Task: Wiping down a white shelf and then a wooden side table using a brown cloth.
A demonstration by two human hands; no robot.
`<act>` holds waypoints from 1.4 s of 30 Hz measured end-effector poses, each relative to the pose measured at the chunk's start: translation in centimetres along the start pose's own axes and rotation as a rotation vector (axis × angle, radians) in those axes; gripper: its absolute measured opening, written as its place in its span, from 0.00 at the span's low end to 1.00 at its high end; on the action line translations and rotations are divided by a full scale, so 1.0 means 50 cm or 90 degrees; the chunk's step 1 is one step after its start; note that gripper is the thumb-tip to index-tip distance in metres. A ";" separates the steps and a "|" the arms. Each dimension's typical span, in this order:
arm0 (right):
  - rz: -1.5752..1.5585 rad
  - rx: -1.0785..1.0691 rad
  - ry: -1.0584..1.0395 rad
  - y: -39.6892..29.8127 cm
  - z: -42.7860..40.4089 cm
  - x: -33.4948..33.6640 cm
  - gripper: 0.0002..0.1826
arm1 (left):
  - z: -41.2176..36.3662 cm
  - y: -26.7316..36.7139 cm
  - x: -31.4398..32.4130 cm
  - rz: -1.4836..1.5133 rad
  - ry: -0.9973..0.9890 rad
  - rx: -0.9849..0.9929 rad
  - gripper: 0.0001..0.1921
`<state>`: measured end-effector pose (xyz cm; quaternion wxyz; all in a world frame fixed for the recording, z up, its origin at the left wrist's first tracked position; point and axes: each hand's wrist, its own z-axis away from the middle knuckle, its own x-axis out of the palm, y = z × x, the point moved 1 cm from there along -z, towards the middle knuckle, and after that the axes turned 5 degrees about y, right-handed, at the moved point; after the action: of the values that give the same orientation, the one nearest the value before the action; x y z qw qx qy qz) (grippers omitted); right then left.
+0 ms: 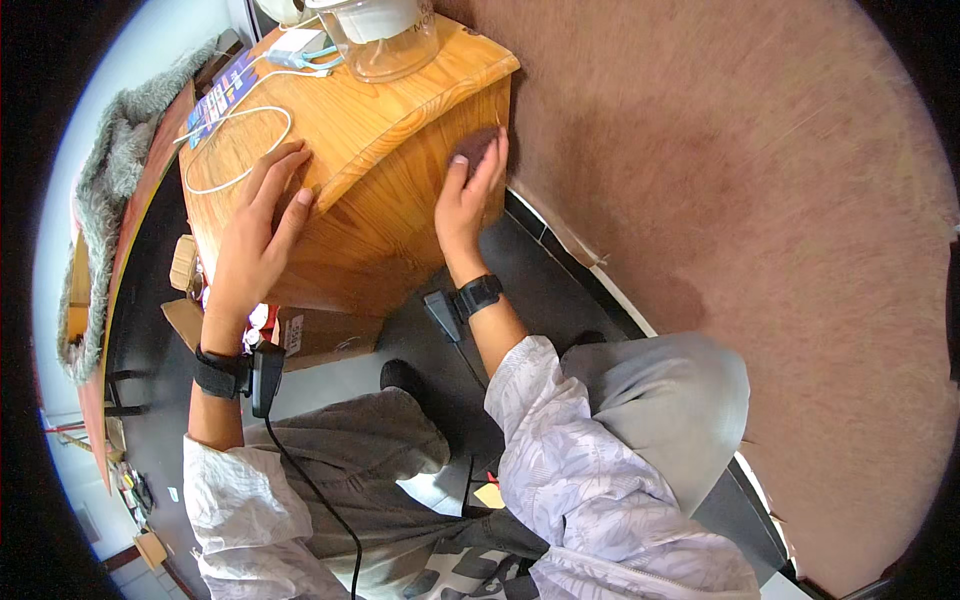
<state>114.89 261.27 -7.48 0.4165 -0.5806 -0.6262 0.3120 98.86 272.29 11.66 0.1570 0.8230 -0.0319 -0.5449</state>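
A varnished wooden cabinet (367, 112) stands before me, its curved top edge facing my body. My left hand (255, 225) rests with spread fingers on the left part of the top, the fingertips near the front edge; nothing shows in its grip. On the cabinet's front face (397, 202), towards the right corner, my right hand (466, 202) holds a dark brown pad (474, 144), possibly a cloth or sponge, flat against the wood. The fingers partly cover the pad. Each wrist wears a black strap with a small cabled device.
A clear plastic container (386, 49), a white cable (281, 120) and a purple printed sheet (221, 97) lie on the cabinet. Below left is a cardboard box (330, 337). A broad brown fabric-like surface (750, 187) fills the right. Grey plush (124, 142) hangs far left.
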 end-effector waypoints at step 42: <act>0.019 0.584 -0.286 0.277 0.151 -0.238 0.13 | -0.007 -0.051 0.036 -0.018 0.062 0.102 0.20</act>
<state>114.42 252.05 -24.97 0.4788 -0.2657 -0.4906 0.6779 99.62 274.38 9.42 0.0841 0.8588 -0.0561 -0.5022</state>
